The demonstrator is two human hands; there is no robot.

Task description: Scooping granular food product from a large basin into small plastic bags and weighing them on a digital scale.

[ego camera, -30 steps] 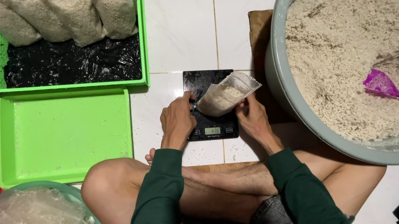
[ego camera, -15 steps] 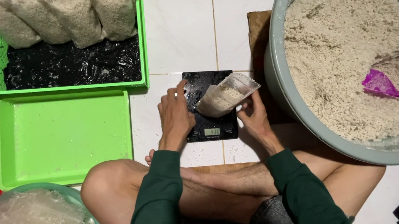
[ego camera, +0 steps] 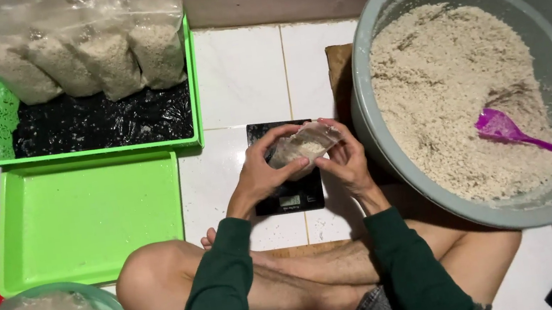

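White floor tiles [ego camera: 244, 74] lie under a black scale [ego camera: 289, 199], above which a small clear bag of grain [ego camera: 303, 146] is held. It is gripped between the curled fingers [ego camera: 271, 145] of the left hand [ego camera: 261, 175] and the right hand [ego camera: 346, 160]. A grey tub [ego camera: 378, 63] of grain with a purple scoop [ego camera: 511, 134] is seen just beside the right hand.

Home floor used for food packing: white tiled floor [ego camera: 244, 74], person sitting cross-legged, grey basin [ego camera: 375, 42] of grain, green trays [ego camera: 85, 215], small black scale [ego camera: 292, 199].
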